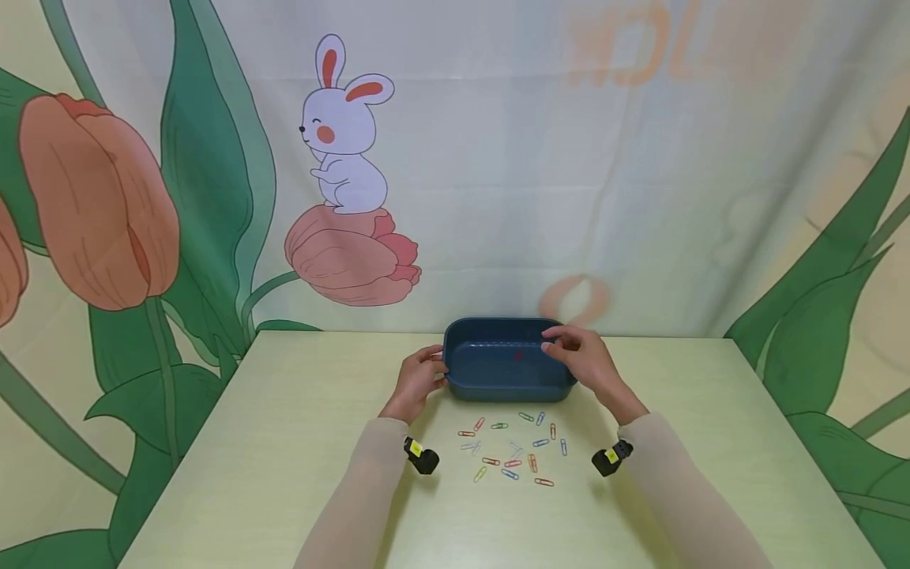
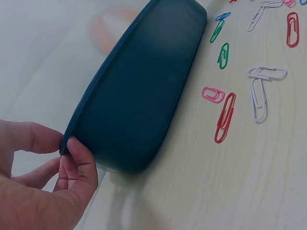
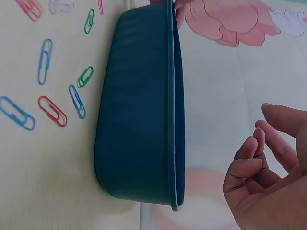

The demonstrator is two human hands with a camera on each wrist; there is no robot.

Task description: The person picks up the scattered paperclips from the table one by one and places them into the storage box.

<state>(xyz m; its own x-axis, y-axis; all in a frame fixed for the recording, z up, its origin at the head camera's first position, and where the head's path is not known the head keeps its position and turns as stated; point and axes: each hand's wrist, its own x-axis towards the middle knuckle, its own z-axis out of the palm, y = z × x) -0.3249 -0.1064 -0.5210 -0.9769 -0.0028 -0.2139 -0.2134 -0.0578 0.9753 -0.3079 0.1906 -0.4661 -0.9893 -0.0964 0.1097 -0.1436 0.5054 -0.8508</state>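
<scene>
A dark blue rectangular plastic bin (image 1: 510, 393) stands at the back of the table. My left hand (image 1: 418, 381) pinches the rim at its left end, thumb on one side and fingers on the other, as the left wrist view shows. Over the bin's right end hovers my right hand (image 1: 584, 359); in the right wrist view its loosely bent fingers (image 3: 244, 167) and thumb are apart with nothing between them. Inside the bin lies a small red paper clip (image 1: 518, 356). Several coloured paper clips, such as a red clip (image 2: 225, 118) and a blue clip (image 3: 45, 61), lie scattered in front of it.
The pale wooden table (image 1: 284, 442) ends just behind the bin at a hanging cloth (image 1: 483, 197) printed with a rabbit and tulips. Some white clips (image 2: 259, 91) overlap one another among the scattered ones.
</scene>
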